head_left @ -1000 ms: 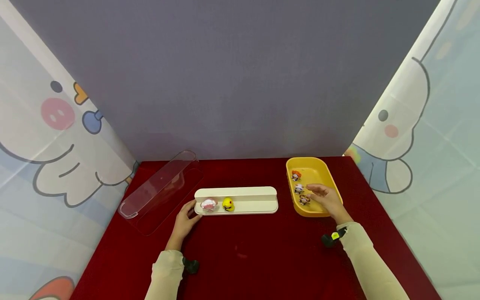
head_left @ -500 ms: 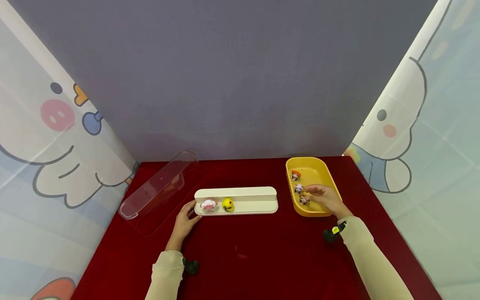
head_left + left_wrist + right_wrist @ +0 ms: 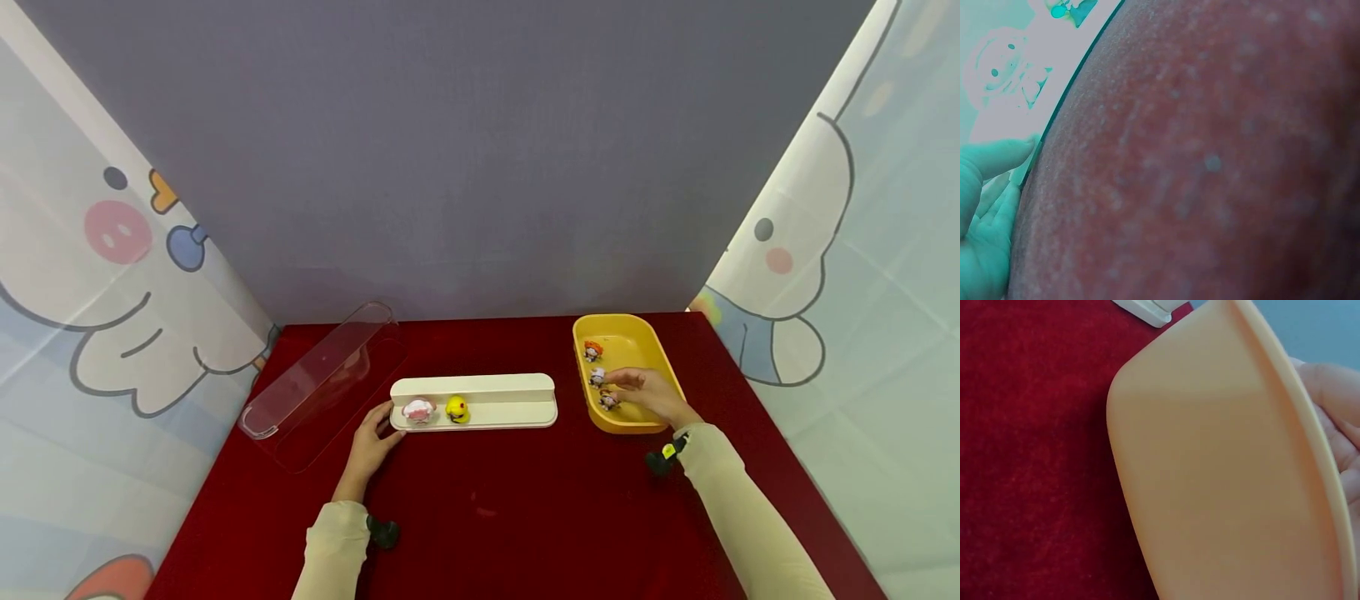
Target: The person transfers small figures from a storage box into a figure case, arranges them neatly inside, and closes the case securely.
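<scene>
Reaching near figurines (image 3: 597, 377) in the yellow bin (image 3: 626, 343), the right hand (image 3: 651, 396) has an unclear grip while the left hand (image 3: 367, 443) holds the cream tray (image 3: 517, 414).

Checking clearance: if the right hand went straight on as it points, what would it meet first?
Probably the white-topped figurine, just beyond the right hand in the yellow tray, then the tray's left wall. Whether hand and figurine touch is unclear.
</scene>
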Demonstrator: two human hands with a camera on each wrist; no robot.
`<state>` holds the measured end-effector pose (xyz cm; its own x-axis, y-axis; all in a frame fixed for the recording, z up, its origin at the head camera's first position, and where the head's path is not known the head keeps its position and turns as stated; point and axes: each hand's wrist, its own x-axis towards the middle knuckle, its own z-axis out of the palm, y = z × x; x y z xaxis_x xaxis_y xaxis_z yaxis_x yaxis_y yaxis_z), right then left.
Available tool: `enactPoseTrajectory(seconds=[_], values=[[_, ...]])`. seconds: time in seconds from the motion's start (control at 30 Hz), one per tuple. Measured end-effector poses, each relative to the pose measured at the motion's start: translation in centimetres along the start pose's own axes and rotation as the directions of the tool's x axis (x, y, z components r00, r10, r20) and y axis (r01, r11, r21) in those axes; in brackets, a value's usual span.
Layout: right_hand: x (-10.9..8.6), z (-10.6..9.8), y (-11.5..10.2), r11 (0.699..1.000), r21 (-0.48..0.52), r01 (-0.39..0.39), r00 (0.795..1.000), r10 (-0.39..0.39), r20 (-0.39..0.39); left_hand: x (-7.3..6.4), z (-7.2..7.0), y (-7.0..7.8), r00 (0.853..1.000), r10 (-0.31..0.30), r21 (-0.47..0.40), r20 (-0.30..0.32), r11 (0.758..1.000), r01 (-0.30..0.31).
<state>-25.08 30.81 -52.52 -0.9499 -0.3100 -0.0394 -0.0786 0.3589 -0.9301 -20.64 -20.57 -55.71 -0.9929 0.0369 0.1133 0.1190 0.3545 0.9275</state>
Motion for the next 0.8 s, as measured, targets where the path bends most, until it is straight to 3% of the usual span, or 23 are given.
enactPoseTrajectory(seconds=[0.1, 0.23, 0.3, 0.47, 0.7, 0.8], values=[[0.1, 0.0, 0.1, 1.0, 0.013, 0.012, 1.0, -0.013, 0.028, -0.3, 0.0, 1.3, 1.0, 0.001, 0.015, 0.001, 1.0, -0.001], [0.2, 0.0, 0.2, 0.999, 0.037, 0.013, 0.999, -0.015, 0.042, -0.4, 0.0, 1.6, 1.0, 0.007, 0.022, 0.001, 1.0, -0.007], [0.2, 0.0, 0.3, 0.999, 0.037, 0.002, 0.999, -0.004, 0.046, -0.3, 0.1, 1.2, 1.0, 0.004, 0.009, 0.003, 1.0, -0.004], [0.4, 0.0, 0.3, 0.999, 0.013, -0.033, 0.998, 0.032, 0.062, 0.3, 0.2, -1.4, 1.0, -0.011, 0.022, 0.001, 1.0, 0.011], [0.6, 0.2, 0.2, 0.998, 0.055, -0.022, 0.992, 0.016, 0.122, 0.2, 0.2, -1.7, 1.0, 0.007, 0.032, -0.008, 0.999, -0.007], [0.7, 0.2, 0.5, 0.997, 0.071, -0.022, 0.99, 0.012, 0.144, 0.4, 0.2, -2.7, 1.0, 0.0, 0.033, -0.016, 0.999, 0.001]])
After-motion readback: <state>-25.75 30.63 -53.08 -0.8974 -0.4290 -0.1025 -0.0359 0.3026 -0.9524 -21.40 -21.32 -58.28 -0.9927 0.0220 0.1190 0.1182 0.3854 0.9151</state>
